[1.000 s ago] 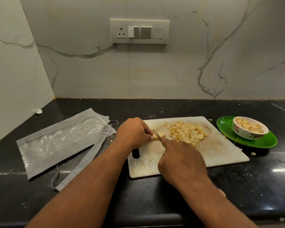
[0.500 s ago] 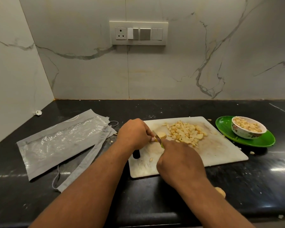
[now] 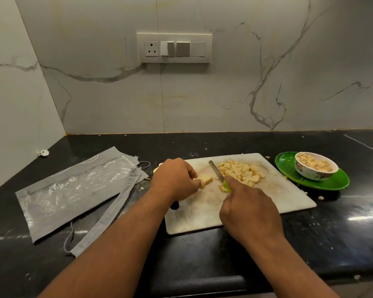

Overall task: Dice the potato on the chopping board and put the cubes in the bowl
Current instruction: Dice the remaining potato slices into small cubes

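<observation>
While the left hand (image 3: 174, 179) pinches the potato piece (image 3: 206, 181) near the chopping board's (image 3: 267, 196) left edge, the right hand (image 3: 249, 208) grips the knife (image 3: 216, 171); cubes (image 3: 240, 172) heap mid-board; the bowl (image 3: 314, 167) sits beyond its right edge.

A glossy black counter (image 3: 202, 265) meets veined white marble walls (image 3: 116, 104) carrying a switch panel (image 3: 174, 47).

desk (image 3: 310, 244): black stone, glossy, crumbs scattered
grey pouch (image 3: 73, 190): flat on desk, left side, clear plastic panel, loose cords
green plate (image 3: 332, 183): right side of desk
switch panel (image 3: 174, 47): on marble wall, one socket
paper scrap (image 3: 43, 152): left corner
</observation>
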Available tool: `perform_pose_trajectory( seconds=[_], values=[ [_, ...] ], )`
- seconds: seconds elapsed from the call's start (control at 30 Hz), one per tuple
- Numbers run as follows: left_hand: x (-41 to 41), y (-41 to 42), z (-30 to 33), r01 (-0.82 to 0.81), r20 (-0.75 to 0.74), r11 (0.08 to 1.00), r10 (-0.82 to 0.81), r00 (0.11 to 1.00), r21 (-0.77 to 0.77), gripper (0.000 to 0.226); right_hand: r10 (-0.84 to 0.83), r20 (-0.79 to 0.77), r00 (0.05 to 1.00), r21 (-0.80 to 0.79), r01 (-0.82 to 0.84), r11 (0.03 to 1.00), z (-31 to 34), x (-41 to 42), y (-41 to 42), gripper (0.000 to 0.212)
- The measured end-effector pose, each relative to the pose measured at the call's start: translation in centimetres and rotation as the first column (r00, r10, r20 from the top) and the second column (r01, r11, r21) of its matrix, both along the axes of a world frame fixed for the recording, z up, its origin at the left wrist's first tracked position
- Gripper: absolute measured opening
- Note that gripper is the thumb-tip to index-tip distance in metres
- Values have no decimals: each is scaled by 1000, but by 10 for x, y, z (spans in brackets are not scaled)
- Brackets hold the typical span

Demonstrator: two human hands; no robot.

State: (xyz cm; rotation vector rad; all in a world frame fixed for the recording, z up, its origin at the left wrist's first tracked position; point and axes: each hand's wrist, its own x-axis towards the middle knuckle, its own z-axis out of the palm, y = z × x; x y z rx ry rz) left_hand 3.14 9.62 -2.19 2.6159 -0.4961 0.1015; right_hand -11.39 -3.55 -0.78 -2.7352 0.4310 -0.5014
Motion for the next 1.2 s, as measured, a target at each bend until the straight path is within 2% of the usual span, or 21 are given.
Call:
perform_pose_trajectory(
  seconds=[0.1,0.17,0.27,0.47,0.6,0.73,0.8,0.87,0.93,1.0,1.07,1.2],
  values=[
    [-10,-14,0,65,105,995,-73,992,80,53,-16,96,995,39,13,999,-10,11,-10,54],
    [-13,-25,-2,85,151,985,-108,983,149,59,-7,175,985,73,-6,997,-17,10,-13,52],
    [-7,-37,-4,128,127,975,-152,980,180,51,21,266,964,99,-49,994,-22,12,-13,52],
    [2,-36,-3,187,12,976,-190,982,112,26,7,261,965,172,-54,984,-25,16,-16,50],
    [4,-25,6,251,-119,965,-241,963,77,11,3,267,964,211,-61,976,-24,15,-15,47],
    [6,-15,7,293,-174,955,-282,944,38,13,6,267,964,223,-68,972,-24,15,-16,48],
    [1,-13,9,304,-145,952,-296,944,36,19,7,265,964,230,-70,971,-24,14,-15,47],
    [-6,-11,12,273,-59,959,-269,961,77,41,5,264,964,239,-71,968,-23,15,-14,46],
    [-14,-7,15,176,16,975,-180,984,137,64,9,266,964,243,-76,967,-24,15,-15,46],
    [-18,-3,16,69,-5,985,-69,998,159,72,15,256,967,237,-78,968,-23,15,-16,47],
    [-18,1,16,2,-70,989,9,997,148,69,45,209,977,199,-88,976,-22,13,-16,48],
    [-13,2,14,-31,-143,994,46,989,107,43,99,37,994,67,-101,993,-19,12,-13,50]
  ],
)
